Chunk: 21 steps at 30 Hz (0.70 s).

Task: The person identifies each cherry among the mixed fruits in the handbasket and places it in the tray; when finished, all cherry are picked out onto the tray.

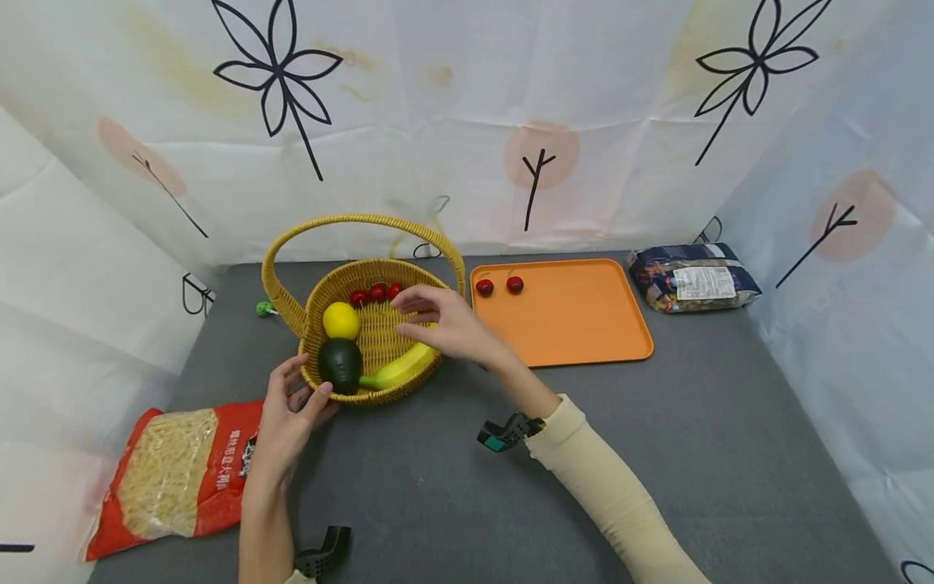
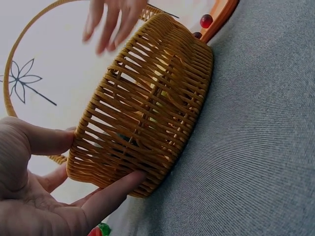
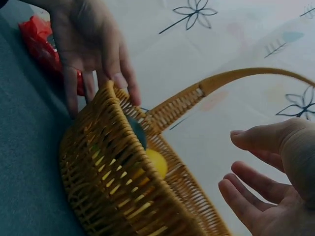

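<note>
Basket [image 1: 379, 334] sits on grey table [image 1: 438, 478] btwn both hands: L hand [image 1: 288, 418] grips its near-left rim, thumb on top; R hand [image 1: 447, 324] hangs over its right side, fingers loose, nothing held. In basket: avocado [image 1: 340, 365], yellow fruit [image 1: 340, 320], banana [image 1: 400, 369], 3 cherries [image 1: 377, 292]. Orange tray [image 1: 576, 320] w/ 2 cherries [image 1: 514, 285] just right of basket.

Red bag of pale pasta [image 1: 169, 466], clear window, lies front left on grey tabletop [image 1: 438, 503]. Dark blue printed pack [image 1: 696, 280], white label, back right. Small green thing [image 1: 264, 309] back left. White cloth backdrop [image 1: 423, 146], black line flowers, peach blobs.
</note>
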### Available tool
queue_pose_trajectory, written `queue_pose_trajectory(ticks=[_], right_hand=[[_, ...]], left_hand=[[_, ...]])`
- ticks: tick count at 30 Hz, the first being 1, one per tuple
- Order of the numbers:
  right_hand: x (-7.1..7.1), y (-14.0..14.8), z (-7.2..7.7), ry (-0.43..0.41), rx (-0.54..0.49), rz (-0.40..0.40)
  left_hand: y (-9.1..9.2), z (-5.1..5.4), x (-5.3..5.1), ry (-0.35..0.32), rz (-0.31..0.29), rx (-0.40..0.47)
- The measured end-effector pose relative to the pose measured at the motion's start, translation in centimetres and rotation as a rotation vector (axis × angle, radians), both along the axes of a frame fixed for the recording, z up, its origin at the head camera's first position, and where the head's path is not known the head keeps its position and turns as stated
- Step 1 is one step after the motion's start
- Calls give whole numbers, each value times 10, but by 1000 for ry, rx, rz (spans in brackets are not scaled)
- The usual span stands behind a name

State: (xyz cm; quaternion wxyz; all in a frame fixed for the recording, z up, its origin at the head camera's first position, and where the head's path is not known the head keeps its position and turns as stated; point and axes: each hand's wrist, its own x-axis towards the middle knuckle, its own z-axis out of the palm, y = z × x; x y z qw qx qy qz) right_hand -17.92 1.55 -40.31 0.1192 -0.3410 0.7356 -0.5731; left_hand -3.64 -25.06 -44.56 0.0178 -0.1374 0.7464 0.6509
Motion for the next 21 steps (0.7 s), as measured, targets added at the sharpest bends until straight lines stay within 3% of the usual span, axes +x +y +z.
queue_pose_trajectory(ticks=[10, 16, 21], right_hand=[[-45, -50, -22, -27, 225, -121], [-57, -64, -32, -16, 350, -194], [-62, -70, -39, 8, 401, -179]], left_hand=[[-3, -3, -2, -13, -53, 81], [-3, -4, 0, -6, -62, 112], [-2, -3, 1, -1, -63, 119]])
